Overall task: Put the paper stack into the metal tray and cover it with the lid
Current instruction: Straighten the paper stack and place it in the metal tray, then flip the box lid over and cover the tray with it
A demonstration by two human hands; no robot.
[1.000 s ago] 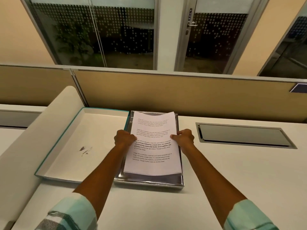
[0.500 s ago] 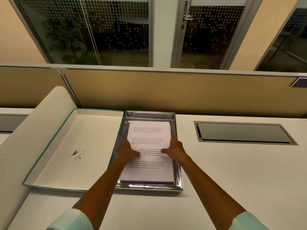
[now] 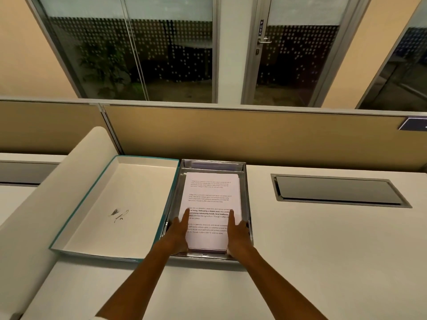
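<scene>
With both hands' fingers [image 3: 186,215] lying flat on the paper stack [image 3: 211,204] inside the metal tray [image 3: 246,199], lifting off carelessly could skew the top sheets.

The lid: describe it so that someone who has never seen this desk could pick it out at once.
Start at the white desk below the tan partition. Left of the metal tray that holds the paper stack lies the lid, upside down, touching the tray's left wall. It is a shallow card box, teal outside and white inside, with a small dark scribble on its floor; the tray is shiny steel.
</scene>
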